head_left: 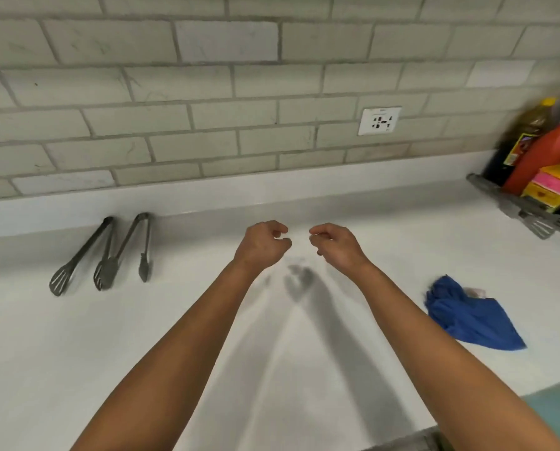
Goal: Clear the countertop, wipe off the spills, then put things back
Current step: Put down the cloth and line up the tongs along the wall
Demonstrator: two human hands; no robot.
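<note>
Both arms reach out over the middle of the counter point(207, 320). Left hand point(260, 245) and right hand point(335, 244) hang close together above it, fingers loosely curled, grasping nothing. Blue cloth point(467, 315) lies crumpled toward the counter's right side, well apart from the hands. Two tongs point(109, 252) lie near the back edge, left. Bottles point(538, 151) and boxes point(551, 187) crowd the back right corner.
</note>
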